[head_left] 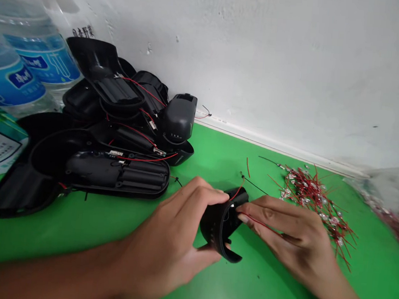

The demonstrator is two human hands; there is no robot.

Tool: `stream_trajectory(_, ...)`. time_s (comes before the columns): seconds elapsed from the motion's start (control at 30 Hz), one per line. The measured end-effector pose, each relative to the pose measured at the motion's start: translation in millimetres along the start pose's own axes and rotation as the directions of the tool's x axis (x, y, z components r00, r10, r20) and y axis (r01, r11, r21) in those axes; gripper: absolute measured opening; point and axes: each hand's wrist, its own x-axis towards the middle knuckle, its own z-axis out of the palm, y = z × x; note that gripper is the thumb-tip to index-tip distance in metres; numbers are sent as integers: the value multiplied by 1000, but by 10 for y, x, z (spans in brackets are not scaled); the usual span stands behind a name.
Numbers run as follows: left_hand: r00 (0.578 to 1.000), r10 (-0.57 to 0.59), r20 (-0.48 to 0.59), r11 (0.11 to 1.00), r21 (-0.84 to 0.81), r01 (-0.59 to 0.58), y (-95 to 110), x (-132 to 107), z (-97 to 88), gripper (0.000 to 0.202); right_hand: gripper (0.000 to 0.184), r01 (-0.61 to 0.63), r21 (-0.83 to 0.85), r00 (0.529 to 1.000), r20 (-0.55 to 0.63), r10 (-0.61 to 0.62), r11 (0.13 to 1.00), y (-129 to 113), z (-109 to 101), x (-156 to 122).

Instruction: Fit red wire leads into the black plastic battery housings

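My left hand (182,227) grips a curved black plastic housing (218,225) between thumb and fingers, its open side turned to the right. Against the housing's inner side, my right hand (293,232) pinches a red wire (261,223); a small shiny part shows by the fingertips. Another short red wire (239,190) rises from the housing's top, and a black wire (255,186) lies just beyond it. Fingers partly hide the inside of the housing.
Black plastic housings (145,172) with red wires are piled at the left. Large water bottles (21,73) stand behind them. A heap of small red-wired parts (308,189) lies on the green table (217,146) at the right, near a clear plastic bag (388,189). A white wall (280,59) bounds the back.
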Motion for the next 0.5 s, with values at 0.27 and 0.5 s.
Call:
stream_trajectory(0.27, 996, -87, -30, 996, -3, 87, -32, 24, 31, 80, 26, 37, 4, 998, -43, -36, 999, 32, 50, -30)
stream_trajectory(0.5, 997, -76, -15, 997, -6, 76, -27, 20, 13, 77, 26, 25, -2, 1000, -4, -25, 1000, 18, 39, -67)
